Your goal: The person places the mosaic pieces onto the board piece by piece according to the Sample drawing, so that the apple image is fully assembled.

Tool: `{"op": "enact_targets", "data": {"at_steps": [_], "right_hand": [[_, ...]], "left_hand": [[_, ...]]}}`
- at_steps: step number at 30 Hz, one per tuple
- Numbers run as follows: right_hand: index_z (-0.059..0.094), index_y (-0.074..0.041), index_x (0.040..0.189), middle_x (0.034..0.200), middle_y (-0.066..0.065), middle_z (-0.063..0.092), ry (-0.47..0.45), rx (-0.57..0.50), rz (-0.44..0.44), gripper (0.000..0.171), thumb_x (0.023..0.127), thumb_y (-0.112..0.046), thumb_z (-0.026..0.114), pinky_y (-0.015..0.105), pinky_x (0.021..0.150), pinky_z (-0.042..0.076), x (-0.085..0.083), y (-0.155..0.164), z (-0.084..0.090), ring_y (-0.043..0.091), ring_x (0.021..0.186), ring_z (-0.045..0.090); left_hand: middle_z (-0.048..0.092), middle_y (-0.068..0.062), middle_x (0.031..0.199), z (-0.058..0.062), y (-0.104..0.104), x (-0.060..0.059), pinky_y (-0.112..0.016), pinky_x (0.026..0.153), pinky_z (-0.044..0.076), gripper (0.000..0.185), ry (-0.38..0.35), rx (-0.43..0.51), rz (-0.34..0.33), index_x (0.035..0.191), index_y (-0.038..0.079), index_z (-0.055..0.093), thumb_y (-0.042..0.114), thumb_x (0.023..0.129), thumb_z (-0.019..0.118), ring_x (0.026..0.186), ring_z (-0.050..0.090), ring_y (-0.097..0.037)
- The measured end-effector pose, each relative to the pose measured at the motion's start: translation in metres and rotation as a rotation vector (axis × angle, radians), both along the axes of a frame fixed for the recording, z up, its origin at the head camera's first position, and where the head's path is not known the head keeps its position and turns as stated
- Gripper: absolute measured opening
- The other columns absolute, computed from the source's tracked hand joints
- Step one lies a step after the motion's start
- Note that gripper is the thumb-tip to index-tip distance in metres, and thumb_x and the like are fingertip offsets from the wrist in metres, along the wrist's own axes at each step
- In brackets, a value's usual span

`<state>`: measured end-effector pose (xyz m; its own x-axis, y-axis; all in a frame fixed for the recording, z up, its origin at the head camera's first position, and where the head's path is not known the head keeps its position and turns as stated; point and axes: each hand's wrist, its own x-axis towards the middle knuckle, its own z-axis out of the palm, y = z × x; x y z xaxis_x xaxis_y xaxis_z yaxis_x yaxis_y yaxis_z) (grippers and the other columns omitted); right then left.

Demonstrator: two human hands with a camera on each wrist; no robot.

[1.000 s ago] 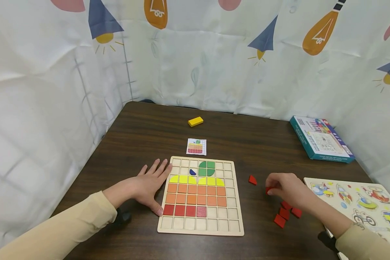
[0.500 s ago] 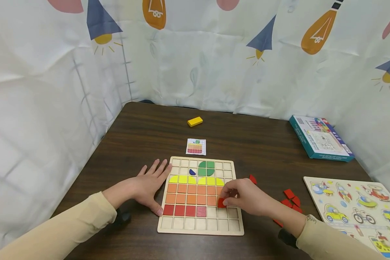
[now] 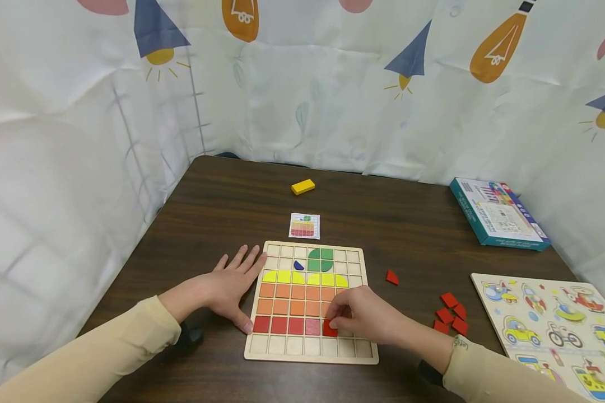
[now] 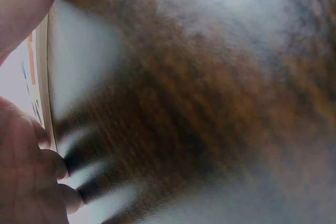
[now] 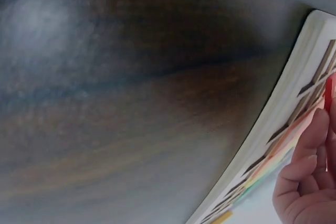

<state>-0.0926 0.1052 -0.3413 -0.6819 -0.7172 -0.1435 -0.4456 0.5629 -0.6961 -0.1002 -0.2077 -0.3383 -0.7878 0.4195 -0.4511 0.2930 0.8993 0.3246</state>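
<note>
A wooden grid board [image 3: 311, 348] lies on the dark table, its cells partly filled with green, blue, yellow, orange and red pieces. My right hand [image 3: 365, 314] pinches a red square tile [image 3: 330, 328] at the fifth cell of the red row, beside a pinkish-red tile [image 3: 312, 326]. In the right wrist view the red tile [image 5: 329, 92] shows edge-on between thumb and fingers. Whether it sits fully in the cell cannot be told. My left hand [image 3: 227, 291] rests with spread fingers at the board's left edge, its thumb touching the lower left side.
Several loose red tiles [image 3: 444, 315] lie right of the board, and a red quarter-round piece [image 3: 392, 277] lies nearer to it. A picture card [image 3: 305, 226] and a yellow block [image 3: 303, 187] sit behind. Farther right are a vehicle puzzle board [image 3: 534, 313] and a teal box [image 3: 501, 215].
My right hand has carried a red tile from the loose pile leftward over the board and down to the red row. My left hand has stayed put.
</note>
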Motion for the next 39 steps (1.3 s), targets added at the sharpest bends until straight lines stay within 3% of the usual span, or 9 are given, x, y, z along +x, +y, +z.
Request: {"op": "enact_targets", "data": {"at_steps": [11, 21, 25, 30, 35, 39], "right_hand": [[0.077, -0.012, 0.086, 0.080, -0.008, 0.071, 0.151, 0.075, 0.015, 0.007, 0.087, -0.005, 0.081, 0.017, 0.064, 0.050, 0.004, -0.008, -0.003, 0.000, 0.072, 0.052], [0.077, -0.013, 0.090, 0.082, -0.010, 0.071, 0.187, 0.082, 0.004, 0.010, 0.086, -0.004, 0.080, 0.017, 0.066, 0.051, 0.002, -0.002, 0.002, -0.001, 0.072, 0.053], [0.076, -0.014, 0.091, 0.083, -0.010, 0.069, 0.230, 0.088, -0.059, 0.013, 0.085, -0.004, 0.081, 0.018, 0.065, 0.051, -0.002, 0.021, 0.008, -0.001, 0.072, 0.052], [0.075, -0.014, 0.094, 0.088, -0.009, 0.069, 0.280, 0.170, -0.179, 0.012, 0.085, -0.009, 0.082, 0.022, 0.067, 0.053, -0.014, 0.066, 0.014, 0.000, 0.075, 0.057], [0.075, -0.010, 0.097, 0.091, -0.004, 0.072, 0.279, 0.257, -0.285, 0.012, 0.087, -0.009, 0.080, 0.025, 0.067, 0.054, -0.028, 0.116, 0.017, 0.006, 0.078, 0.063], [0.074, -0.007, 0.100, 0.091, -0.001, 0.072, 0.255, 0.313, -0.318, 0.014, 0.087, -0.008, 0.080, 0.026, 0.065, 0.053, -0.036, 0.151, 0.018, 0.010, 0.078, 0.063]], "left_hand": [[0.000, -0.023, 0.172, 0.000, -0.001, 0.000, -0.075, 0.119, 0.004, 0.146, 0.001, 0.009, 0.004, 0.163, 0.002, 0.007, 0.061, 0.059, 0.091, 0.157, -0.004, -0.050], [-0.001, -0.023, 0.172, 0.000, -0.001, 0.001, -0.076, 0.119, 0.004, 0.146, 0.001, 0.012, 0.001, 0.164, 0.002, 0.007, 0.062, 0.060, 0.091, 0.157, -0.004, -0.050], [-0.002, -0.024, 0.171, 0.000, -0.002, 0.001, -0.076, 0.119, 0.004, 0.147, -0.002, 0.018, -0.006, 0.164, 0.002, 0.005, 0.062, 0.061, 0.091, 0.157, -0.005, -0.050], [-0.002, -0.024, 0.171, 0.002, -0.002, 0.000, -0.076, 0.119, 0.003, 0.147, -0.009, 0.020, -0.007, 0.164, 0.002, 0.004, 0.062, 0.061, 0.091, 0.157, -0.006, -0.050], [-0.003, -0.024, 0.171, 0.002, -0.002, -0.001, -0.076, 0.118, 0.003, 0.147, -0.012, 0.026, -0.010, 0.163, 0.001, 0.004, 0.062, 0.061, 0.090, 0.156, -0.007, -0.051], [-0.002, -0.024, 0.171, 0.001, -0.002, 0.000, -0.076, 0.118, 0.004, 0.147, -0.008, 0.021, -0.005, 0.164, 0.002, 0.005, 0.062, 0.060, 0.091, 0.157, -0.005, -0.051]]}}
